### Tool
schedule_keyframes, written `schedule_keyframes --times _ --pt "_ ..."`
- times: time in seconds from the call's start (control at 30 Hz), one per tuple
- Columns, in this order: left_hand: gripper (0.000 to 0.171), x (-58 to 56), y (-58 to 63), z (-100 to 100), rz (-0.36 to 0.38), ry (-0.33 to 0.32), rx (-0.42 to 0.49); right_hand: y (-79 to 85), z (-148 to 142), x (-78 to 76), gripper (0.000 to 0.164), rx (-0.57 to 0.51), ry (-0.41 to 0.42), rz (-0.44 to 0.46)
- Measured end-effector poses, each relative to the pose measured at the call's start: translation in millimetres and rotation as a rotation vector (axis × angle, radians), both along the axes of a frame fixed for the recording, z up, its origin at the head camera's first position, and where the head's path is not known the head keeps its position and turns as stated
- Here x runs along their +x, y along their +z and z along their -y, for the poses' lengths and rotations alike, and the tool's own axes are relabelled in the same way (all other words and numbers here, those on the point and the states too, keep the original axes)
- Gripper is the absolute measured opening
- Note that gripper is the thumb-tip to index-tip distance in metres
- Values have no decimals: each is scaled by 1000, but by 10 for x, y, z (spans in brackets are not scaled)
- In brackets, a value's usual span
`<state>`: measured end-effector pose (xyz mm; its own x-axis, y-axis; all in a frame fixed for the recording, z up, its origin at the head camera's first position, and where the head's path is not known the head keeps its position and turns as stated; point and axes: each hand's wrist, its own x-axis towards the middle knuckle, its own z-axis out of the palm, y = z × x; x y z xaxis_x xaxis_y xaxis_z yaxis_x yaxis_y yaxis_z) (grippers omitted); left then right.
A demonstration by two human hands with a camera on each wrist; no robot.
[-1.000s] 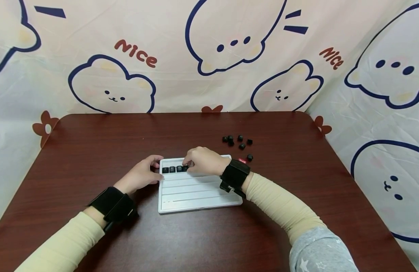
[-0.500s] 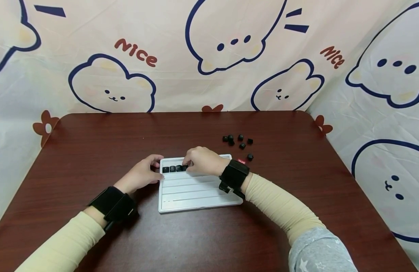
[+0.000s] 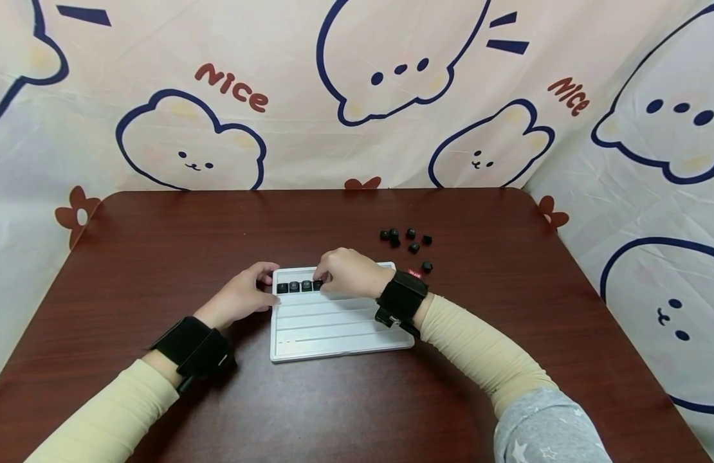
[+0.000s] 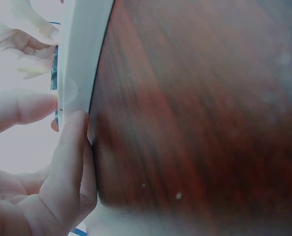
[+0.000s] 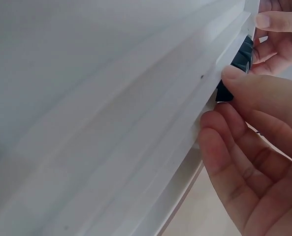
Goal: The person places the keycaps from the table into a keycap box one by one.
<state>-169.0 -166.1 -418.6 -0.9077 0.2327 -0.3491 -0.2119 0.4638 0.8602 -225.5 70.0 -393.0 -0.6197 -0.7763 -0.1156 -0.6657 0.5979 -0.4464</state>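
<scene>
Running left-to-right: black cube row [image 3: 294, 287]

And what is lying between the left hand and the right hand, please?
Between the left hand and the right hand lies a row of small black blocks on the white board, shown in the head view.

L arm [image 3: 108, 408] reaches fwd from lower L, L hand [image 3: 239, 296] turned inward — thumb & index parted in a C-shape. R arm [image 3: 484, 354] angles in from lower R, R hand [image 3: 352, 274] knuckles up, thumb & fingertips drawn together in a pinch — hands near each other.
</scene>
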Motion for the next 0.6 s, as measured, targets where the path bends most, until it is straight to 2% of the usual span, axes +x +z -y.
schedule_keyframes --times 0.4,0.6 --pt "65 -2 36 -56 -4 -21 -21 8 -90 11 23 7 -17 -5" --pt "66 30 35 -43 8 -6 -36 33 -137 7 23 -1 8 -20"
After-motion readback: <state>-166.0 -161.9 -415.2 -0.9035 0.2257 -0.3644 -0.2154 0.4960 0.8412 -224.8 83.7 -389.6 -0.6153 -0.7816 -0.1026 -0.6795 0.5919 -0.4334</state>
